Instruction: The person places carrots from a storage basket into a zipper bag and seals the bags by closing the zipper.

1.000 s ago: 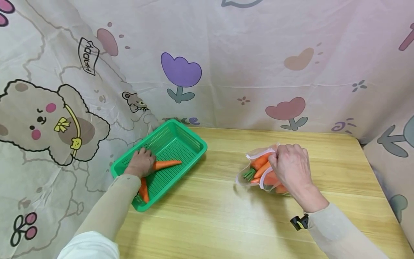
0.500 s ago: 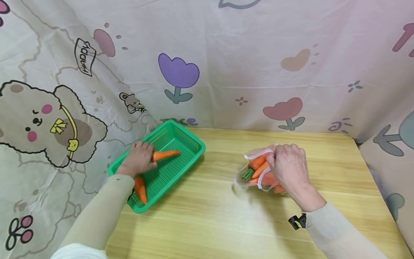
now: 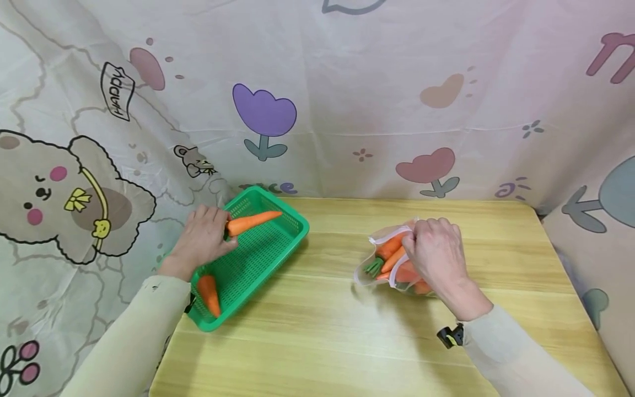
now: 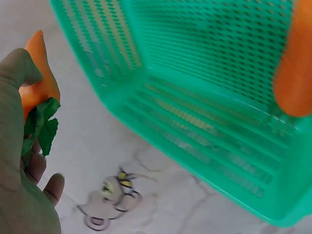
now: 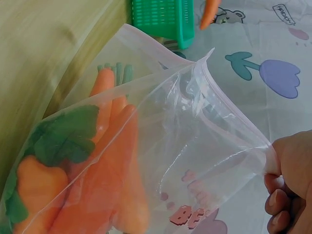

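Above the green basket [image 3: 258, 286], my left hand [image 3: 202, 238] grips a carrot [image 3: 254, 221] near its leafy end, the tip pointing right. Green leaves [image 4: 43, 126] hang from that carrot in the left wrist view. A second carrot [image 3: 208, 294] lies in the basket's near end. On the right, my right hand [image 3: 437, 256] pinches the rim of a clear zip bag [image 5: 195, 146], whose mouth gapes. Inside the bag are several carrots [image 5: 109, 170], some with green tops. Part of the bag is hidden under my right hand in the head view.
The basket and bag stand on a wood-grain table [image 3: 317, 342], with bare tabletop between them. A printed cloth [image 3: 337, 82] hangs behind the table and along both sides. The basket's left side is close to the cloth.
My left hand has lifted the carrot up from the basket floor. The other carrot stays in the basket, now more fully visible. My right hand keeps its hold on the bag.
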Tool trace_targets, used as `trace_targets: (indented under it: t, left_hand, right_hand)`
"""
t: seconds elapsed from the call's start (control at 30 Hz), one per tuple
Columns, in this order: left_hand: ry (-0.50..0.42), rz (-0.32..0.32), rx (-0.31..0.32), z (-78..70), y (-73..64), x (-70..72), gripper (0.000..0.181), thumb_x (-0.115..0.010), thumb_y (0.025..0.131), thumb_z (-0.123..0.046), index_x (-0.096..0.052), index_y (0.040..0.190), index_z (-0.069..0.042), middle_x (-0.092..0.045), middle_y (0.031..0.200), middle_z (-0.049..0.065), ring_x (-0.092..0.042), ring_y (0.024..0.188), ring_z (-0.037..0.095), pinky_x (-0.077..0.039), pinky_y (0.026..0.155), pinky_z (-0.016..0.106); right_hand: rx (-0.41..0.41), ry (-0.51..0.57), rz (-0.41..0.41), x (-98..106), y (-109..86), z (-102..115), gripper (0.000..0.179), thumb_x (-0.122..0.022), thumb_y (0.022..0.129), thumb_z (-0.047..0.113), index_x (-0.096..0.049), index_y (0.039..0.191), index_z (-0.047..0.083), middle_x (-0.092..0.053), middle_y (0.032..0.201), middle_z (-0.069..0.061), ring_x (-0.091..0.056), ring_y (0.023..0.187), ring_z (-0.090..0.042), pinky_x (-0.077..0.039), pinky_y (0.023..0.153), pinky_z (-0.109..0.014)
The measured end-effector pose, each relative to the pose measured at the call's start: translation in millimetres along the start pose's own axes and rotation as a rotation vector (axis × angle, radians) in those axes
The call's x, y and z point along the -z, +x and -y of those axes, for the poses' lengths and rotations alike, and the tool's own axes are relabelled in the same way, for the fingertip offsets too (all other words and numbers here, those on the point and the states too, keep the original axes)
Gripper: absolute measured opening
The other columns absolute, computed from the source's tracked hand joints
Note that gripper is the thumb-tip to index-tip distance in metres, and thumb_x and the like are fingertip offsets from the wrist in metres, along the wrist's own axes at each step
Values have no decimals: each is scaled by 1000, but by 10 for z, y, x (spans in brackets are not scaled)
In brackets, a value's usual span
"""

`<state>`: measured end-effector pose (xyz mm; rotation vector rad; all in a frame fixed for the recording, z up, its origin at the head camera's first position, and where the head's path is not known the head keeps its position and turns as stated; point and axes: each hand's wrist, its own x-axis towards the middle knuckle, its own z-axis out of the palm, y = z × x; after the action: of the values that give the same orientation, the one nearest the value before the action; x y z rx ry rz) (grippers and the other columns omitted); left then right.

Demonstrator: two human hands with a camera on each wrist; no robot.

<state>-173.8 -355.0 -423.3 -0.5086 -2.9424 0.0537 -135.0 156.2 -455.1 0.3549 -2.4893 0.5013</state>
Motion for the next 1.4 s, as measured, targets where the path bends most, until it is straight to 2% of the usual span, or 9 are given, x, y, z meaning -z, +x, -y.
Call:
trace_targets:
  t: [0.17, 0.37, 0.47, 0.57, 0.8, 1.03, 1.2, 1.4]
  left_hand:
    - [-38, -94, -81, -246, 35, 140, 44, -74, 83, -30, -58, 112, -2, -57, 100, 12, -41, 96, 33, -36, 87, 50]
    - [-96, -214, -230, -652, 113, 191, 39, -76, 79, -27, -60, 106, -3, -62, 102, 12, -48, 100, 34, -39, 92, 52]
    - [-124, -239, -293, -876, 145, 185, 39, -76, 79, -28, -62, 105, -4, -63, 102, 11, -51, 100, 34, -40, 92, 50]
    - [-146, -241, -329, -1093, 164, 160, 39, -76, 79, -30, -63, 106, -5, -63, 102, 9, -52, 100, 33, -40, 90, 48]
    - [-172, -170, -340, -1504, 208, 62, 41, -75, 81, -32, -64, 112, -8, -63, 107, 7, -49, 103, 29, -41, 95, 46]
    - [-170, -82, -353, -1866, 266, -69, 39, -73, 85, -37, -63, 113, -12, -61, 107, 2, -48, 104, 24, -42, 94, 42]
    - [-147, -50, -370, -2145, 347, -181, 40, -72, 86, -42, -64, 114, -14, -62, 107, 1, -49, 101, 22, -43, 91, 39]
    - [-155, 44, -346, -2487, 472, -276, 44, -72, 89, -48, -62, 116, -15, -60, 109, -1, -45, 100, 19, -41, 91, 36]
  right_hand:
    - [7, -4, -6, 6, 19, 13, 27, -59, 86, 9, -47, 62, 8, -43, 58, -6, -44, 62, -34, -29, 61, -38]
    - [16, -2, -21, 17, 45, 23, 26, -58, 85, 7, -46, 62, 8, -41, 57, -6, -43, 60, -34, -28, 60, -38]
    - [14, 1, -24, 19, 52, 31, 26, -57, 84, 7, -46, 61, 8, -42, 57, -6, -44, 61, -34, -28, 60, -39]
    - [10, 5, -23, 13, 60, 42, 26, -56, 84, 7, -45, 60, 9, -42, 57, -6, -44, 61, -35, -29, 61, -40]
    - [8, 17, -23, -4, 77, 65, 27, -55, 85, 8, -46, 60, 9, -44, 57, -7, -45, 62, -35, -31, 61, -41]
    - [9, 20, -20, -9, 78, 83, 25, -56, 86, 8, -49, 62, 8, -46, 58, -8, -46, 63, -36, -32, 62, -42]
    - [10, 26, -24, -17, 75, 90, 22, -56, 84, 7, -50, 63, 7, -46, 59, -8, -47, 63, -36, -32, 62, -42]
    - [3, 25, -19, -28, 70, 96, 20, -58, 83, 7, -51, 64, 7, -48, 60, -9, -46, 63, -36, -31, 62, -42]
